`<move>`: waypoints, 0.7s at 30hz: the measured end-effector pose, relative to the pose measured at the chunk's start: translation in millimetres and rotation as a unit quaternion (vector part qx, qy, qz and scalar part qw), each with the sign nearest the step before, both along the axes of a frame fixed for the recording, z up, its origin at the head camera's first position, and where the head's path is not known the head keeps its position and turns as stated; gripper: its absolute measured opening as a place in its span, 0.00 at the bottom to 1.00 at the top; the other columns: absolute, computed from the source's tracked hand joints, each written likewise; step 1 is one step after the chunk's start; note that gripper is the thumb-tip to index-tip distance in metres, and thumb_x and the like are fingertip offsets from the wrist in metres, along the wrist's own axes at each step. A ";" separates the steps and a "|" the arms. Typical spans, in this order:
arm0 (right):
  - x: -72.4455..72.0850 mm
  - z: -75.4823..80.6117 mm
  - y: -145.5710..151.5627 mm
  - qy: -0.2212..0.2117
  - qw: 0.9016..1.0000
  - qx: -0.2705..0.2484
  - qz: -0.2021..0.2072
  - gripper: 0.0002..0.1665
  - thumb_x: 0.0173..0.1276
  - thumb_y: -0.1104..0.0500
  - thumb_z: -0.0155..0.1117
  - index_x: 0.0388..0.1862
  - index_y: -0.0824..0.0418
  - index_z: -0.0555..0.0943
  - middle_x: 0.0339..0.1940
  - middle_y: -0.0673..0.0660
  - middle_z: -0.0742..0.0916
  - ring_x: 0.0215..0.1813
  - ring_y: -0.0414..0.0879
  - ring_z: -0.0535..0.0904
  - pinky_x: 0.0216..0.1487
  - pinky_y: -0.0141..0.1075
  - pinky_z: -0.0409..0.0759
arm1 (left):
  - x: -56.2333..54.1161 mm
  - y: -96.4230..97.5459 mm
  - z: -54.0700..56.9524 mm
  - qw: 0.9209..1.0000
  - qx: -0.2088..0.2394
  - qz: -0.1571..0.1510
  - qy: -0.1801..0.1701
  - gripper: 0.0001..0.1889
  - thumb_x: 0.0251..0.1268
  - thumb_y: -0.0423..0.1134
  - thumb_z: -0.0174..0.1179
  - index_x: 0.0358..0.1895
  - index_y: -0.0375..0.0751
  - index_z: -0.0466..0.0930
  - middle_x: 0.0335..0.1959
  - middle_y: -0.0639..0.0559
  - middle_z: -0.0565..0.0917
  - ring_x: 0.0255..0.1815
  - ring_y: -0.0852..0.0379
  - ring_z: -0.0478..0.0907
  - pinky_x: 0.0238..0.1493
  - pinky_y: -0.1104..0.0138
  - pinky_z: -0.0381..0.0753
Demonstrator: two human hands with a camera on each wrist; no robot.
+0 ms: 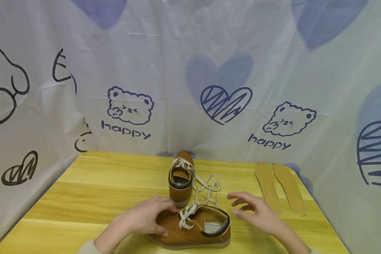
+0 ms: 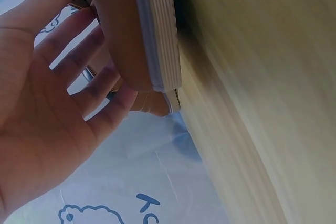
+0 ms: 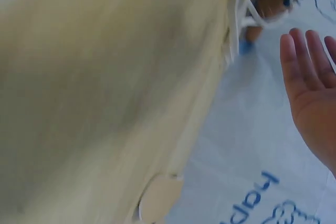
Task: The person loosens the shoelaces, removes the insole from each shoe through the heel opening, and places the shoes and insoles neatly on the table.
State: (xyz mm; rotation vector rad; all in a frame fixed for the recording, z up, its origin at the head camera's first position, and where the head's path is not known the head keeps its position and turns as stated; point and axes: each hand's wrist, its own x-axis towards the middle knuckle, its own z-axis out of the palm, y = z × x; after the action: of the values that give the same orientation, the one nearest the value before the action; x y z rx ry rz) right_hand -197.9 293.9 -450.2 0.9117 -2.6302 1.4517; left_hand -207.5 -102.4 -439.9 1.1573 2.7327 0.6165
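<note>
A brown shoe (image 1: 174,231) with cream laces lies sideways at the front of the table, toe to the left. My left hand (image 1: 149,215) grips its toe, thumb on the near side and fingers over the far side. In the left wrist view the fingers (image 2: 102,90) bend around the brown toe (image 2: 123,40) above the ribbed sole. Off the shoe's heel, to the right, my right hand (image 1: 257,213) hovers with nothing in it, its fingers loosely spread. The right wrist view shows this hand (image 3: 315,93) with fingers extended, apart from the shoe.
Behind the gripped shoe stands a second brown shoe (image 1: 181,190), toe toward the back, its loose laces (image 1: 212,187) trailing right. Two tan insoles (image 1: 268,187) lie at the table's right side. A printed cloth (image 1: 177,77) hangs around the wooden table (image 1: 114,173).
</note>
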 end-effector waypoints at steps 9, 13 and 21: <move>8.4 -11.8 -21.4 -0.056 0.996 0.025 0.068 0.31 0.74 0.56 0.70 0.72 0.60 0.75 0.69 0.63 0.81 0.62 0.47 0.81 0.57 0.41 0.85 | -1.1 0.2 -1.4 1.000 -0.011 0.002 0.002 0.29 0.49 0.50 0.81 0.56 0.55 0.83 0.58 0.67 0.80 0.61 0.55 0.76 0.65 0.53 0.78; 9.7 -14.5 -24.4 -0.074 0.995 0.018 0.065 0.31 0.73 0.57 0.70 0.73 0.60 0.75 0.69 0.63 0.80 0.63 0.47 0.80 0.56 0.39 0.85 | 0.1 -1.3 -3.4 1.000 -0.011 -0.001 0.004 0.29 0.49 0.51 0.81 0.56 0.57 0.83 0.58 0.68 0.80 0.61 0.56 0.76 0.64 0.53 0.79; 18.2 -14.4 -33.6 -0.081 0.995 0.006 0.061 0.32 0.71 0.53 0.73 0.71 0.59 0.77 0.67 0.64 0.81 0.59 0.47 0.80 0.53 0.39 0.86 | 1.8 -9.1 -5.0 1.000 -0.009 0.001 0.027 0.32 0.50 0.49 0.80 0.62 0.53 0.82 0.61 0.63 0.81 0.63 0.53 0.76 0.66 0.51 0.77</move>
State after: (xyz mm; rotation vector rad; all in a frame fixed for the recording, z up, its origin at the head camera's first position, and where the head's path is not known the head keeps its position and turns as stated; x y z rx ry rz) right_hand -179.7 260.3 -464.6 1.0121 -2.7435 1.6042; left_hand -205.7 -111.5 -444.8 1.1836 2.7786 0.5670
